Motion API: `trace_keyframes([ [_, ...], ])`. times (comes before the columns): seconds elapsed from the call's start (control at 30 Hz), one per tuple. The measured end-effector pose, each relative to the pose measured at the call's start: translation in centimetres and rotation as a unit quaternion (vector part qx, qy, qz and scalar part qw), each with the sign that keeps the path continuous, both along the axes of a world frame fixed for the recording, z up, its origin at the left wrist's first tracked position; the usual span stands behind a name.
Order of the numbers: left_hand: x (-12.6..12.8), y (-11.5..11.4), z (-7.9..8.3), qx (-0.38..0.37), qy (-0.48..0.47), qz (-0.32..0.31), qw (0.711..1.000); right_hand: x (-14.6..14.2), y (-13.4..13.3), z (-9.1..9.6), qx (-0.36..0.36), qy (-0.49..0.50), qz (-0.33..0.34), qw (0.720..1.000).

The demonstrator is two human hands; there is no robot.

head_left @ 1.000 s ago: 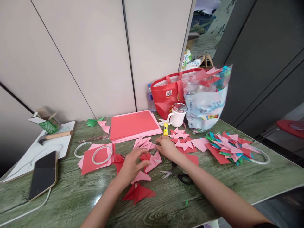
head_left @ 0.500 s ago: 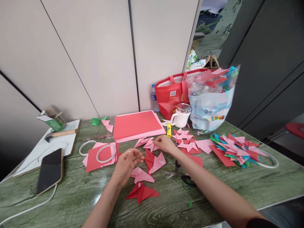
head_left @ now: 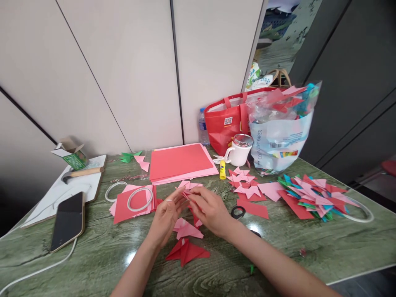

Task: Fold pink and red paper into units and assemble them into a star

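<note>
Both hands have drawn together since the earlier frame: my right hand (head_left: 213, 212) has left the small pink pieces (head_left: 194, 185) beyond and shifted toward my left hand (head_left: 165, 216), which is now raised to meet it. One folded pink paper (head_left: 186, 194) is positioned between the two sets of fingertips, above the near-central area of the table (head_left: 139, 268). Right hand state: thumb and fingers pinched on the paper. Left hand state: fingers curved inward, gripping the same paper from the opposite side. My fingers cover most of it, so its full shape cannot be read. Directly below lie a pink folded unit (head_left: 188, 229) and, nearer me, a red folded unit (head_left: 187, 252). To the left, a white ring (head_left: 128, 202) rests on red and pink squares (head_left: 121, 211). Behind the hands is a stack of large sheets (head_left: 181, 161), red on top. Right of that stack, the yellow glue stick (head_left: 222, 170) stands upright in front of the white mug (head_left: 240, 153). Black scissors (head_left: 238, 212) are partly hidden by my right forearm. Farther right sits a multicoloured pile of folded paper (head_left: 314, 194); at far left, a phone (head_left: 68, 220).
</note>
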State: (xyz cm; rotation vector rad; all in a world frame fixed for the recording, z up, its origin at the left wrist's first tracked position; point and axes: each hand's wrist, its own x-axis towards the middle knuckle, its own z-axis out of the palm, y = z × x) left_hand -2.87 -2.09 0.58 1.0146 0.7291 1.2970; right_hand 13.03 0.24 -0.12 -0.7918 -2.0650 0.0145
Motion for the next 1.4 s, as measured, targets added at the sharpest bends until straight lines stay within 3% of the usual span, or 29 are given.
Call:
trace_keyframes([
  [0.2,-0.2,-0.2,-0.3,0.024,0.077,-0.017,0.997,0.4,0.2,-0.7,-0.036,0.053,0.024,0.998],
  [0.4,-0.1,-0.1,-0.4,0.025,0.125,0.011,0.992,0.9,0.2,-0.5,-0.076,0.135,0.049,0.987],
  [0.63,-0.1,-0.1,0.4,0.042,0.185,0.040,0.981,0.9,0.0,0.1,-0.207,0.203,0.069,0.955],
  [0.87,0.1,-0.1,0.3,0.057,0.253,0.092,0.962,0.6,-0.9,0.7,-0.135,0.211,0.072,0.965],
  [1.1,0.3,-0.3,0.1,0.091,0.314,0.139,0.935,0.4,-1.2,0.7,-0.213,0.238,0.091,0.943],
  [1.3,0.4,-0.3,0.2,0.094,0.310,0.135,0.936,0.4,-0.7,0.6,-0.268,0.197,0.089,0.939],
  [1.4,0.3,-0.1,0.2,0.079,0.280,0.124,0.949,0.8,0.0,0.3,-0.309,0.252,0.049,0.916],
])
